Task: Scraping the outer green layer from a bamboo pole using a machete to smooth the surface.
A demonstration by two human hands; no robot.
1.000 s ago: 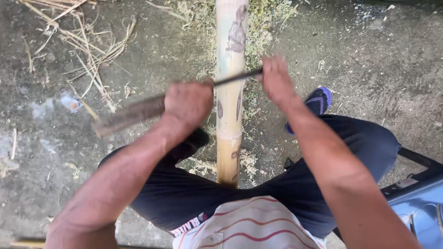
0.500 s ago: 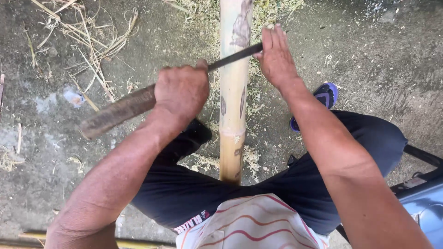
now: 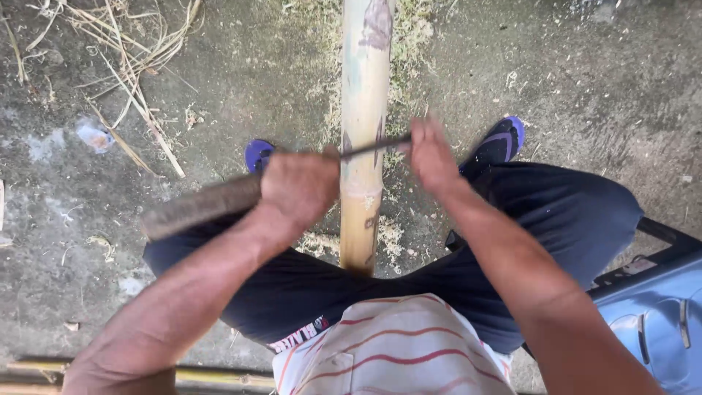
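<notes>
Left hand (image 3: 298,192): forearm reaching in from the lower left, fist knuckles-up, fingers wrapped tight around the knife handle (image 3: 201,206); the dark, rough grip juts out leftward past the fist.

Right hand (image 3: 433,155): forearm coming from the lower right, wrist bent down, fingers together and pressed on the far end of the blade; whether they curl round it cannot be told, the hand being blurred.

Knife blade (image 3: 374,145): thin and dark, lying crosswise on the bamboo pole (image 3: 363,124), spanning between the two hands, touching the pole's face just above a node.

Bamboo pole: pale yellow-tan with grey-brown patches, running from the top edge down between the knees; its near end hidden by the lap.

Person: seated, dark trousers (image 3: 556,219), striped shirt (image 3: 395,351); blue sandals (image 3: 501,143) on both feet, either side of the pole.

Ground (image 3: 241,80): bare grey concrete, stained; pale shavings (image 3: 391,234) scattered by the pole; dry bamboo strips (image 3: 131,88) strewn at upper left; another bamboo length (image 3: 212,377) along the bottom edge; blue plastic case (image 3: 651,322) at lower right.
</notes>
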